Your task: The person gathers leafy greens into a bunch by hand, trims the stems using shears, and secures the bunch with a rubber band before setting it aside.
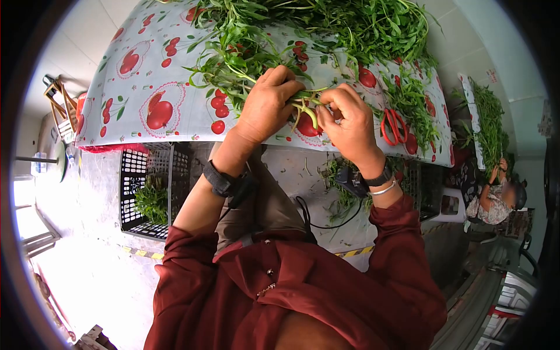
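Observation:
My left hand (265, 105) is closed around a bunch of leafy green stems (229, 73) at the front of the table. The leaves spread out to the left, and the cut stem ends (304, 111) stick out to the right, one of them thick, pale green and bent downward. Just beside it, my right hand (351, 121) pinches at a thin stem end; its fingertips partly hide what they grip. Red-handled scissors (394, 128) lie on the tablecloth to the right of my right hand.
A large heap of greens (379, 29) covers the back of the table, over a fruit-patterned cloth (131, 87). Under the left side stands a black crate (170, 186) holding greens. Fallen leaves lie on the floor. At far right another person (493, 198) sits by more greens (489, 119).

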`<state>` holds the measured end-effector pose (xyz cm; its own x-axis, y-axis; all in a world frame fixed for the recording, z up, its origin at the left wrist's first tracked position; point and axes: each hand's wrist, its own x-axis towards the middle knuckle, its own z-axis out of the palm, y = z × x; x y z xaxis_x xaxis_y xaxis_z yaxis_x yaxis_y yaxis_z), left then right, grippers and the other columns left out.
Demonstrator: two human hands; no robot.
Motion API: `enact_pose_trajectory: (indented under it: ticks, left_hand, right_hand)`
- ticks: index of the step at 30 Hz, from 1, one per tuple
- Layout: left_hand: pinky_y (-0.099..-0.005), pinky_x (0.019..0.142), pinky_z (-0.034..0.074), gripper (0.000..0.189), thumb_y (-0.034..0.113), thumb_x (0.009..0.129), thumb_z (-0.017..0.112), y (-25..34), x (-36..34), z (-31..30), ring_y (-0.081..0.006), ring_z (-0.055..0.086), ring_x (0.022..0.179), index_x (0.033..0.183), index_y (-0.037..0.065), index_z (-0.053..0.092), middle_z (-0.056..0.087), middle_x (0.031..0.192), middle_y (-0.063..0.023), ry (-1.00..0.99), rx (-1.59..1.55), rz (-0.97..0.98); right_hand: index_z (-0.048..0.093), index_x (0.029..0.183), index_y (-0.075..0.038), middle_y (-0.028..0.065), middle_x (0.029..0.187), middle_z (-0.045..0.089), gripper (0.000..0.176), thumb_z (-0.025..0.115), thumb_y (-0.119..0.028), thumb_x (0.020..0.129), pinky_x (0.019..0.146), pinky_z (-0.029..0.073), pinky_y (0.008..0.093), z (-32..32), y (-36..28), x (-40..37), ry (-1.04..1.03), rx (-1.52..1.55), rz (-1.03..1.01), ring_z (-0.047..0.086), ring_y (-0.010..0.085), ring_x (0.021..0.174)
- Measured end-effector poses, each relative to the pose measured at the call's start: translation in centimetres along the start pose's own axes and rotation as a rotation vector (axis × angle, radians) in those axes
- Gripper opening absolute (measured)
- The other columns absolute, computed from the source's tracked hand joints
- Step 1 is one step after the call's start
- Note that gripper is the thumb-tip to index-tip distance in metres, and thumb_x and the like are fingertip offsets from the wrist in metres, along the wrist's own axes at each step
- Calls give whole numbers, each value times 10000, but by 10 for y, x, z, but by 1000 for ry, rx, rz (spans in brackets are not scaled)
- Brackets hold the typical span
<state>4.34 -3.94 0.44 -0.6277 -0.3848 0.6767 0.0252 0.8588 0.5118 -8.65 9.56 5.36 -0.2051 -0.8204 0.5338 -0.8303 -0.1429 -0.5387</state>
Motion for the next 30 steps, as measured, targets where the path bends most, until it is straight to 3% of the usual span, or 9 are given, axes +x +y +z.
enact_pose_trajectory:
  ticks: [7,9,10,12,15,19,24,30]
  left_hand:
    - [-397,857,478,304,33,680,686,0,0,1,-313,557,968,984,43,678,573,1001,-100,1,-4,-14]
    - [-399,858,478,306,31,682,681,1,0,1,-316,556,967,988,40,678,573,1004,-103,5,-16,-21]
    - [-399,858,478,306,31,682,681,1,0,0,-316,556,967,988,40,678,573,1004,-103,5,-16,-21]
    - [-402,857,478,305,26,684,671,1,0,0,-320,556,966,989,38,678,573,1004,-106,-14,-15,-27]
    - [-391,818,482,307,13,698,660,0,1,0,-327,566,939,1005,21,668,564,999,-125,-2,-13,10]
    - [-391,816,482,305,17,699,665,-1,0,0,-325,565,938,1004,25,669,564,996,-124,-9,-12,6]
    - [-392,813,479,284,26,702,673,-1,1,1,-327,562,941,986,25,664,563,1001,-123,-13,4,0]
    - [-404,897,444,268,51,688,684,-1,1,1,-316,537,1013,954,41,646,569,1062,-97,-27,7,-15]
  right_hand:
    - [579,907,-49,62,841,590,212,717,1,754,574,487,325,-6,3,-3,-19,-28,20,608,192,670]
    - [594,1074,-64,78,987,597,360,745,-30,748,643,504,324,-10,-2,-2,-4,-36,56,613,193,767]
    - [594,1074,-64,78,987,597,360,745,-30,748,643,504,324,-12,-4,0,-4,-36,56,613,193,767]
    - [541,1260,-81,95,1110,569,570,774,-62,740,722,520,333,-15,-6,2,-9,-71,20,604,207,844]
    - [490,1347,-85,112,1163,559,680,786,-78,735,772,530,354,-13,-5,1,-57,-51,11,603,230,888]
    - [492,1324,-61,126,1185,565,628,768,-48,760,733,547,337,-6,-2,0,-124,30,123,624,218,900]
    - [553,1182,-11,101,1008,641,380,688,44,831,614,541,262,5,4,-1,-78,309,305,665,151,808]
    - [612,1008,6,62,935,645,189,645,85,840,651,539,249,6,1,0,-54,396,273,655,126,796]
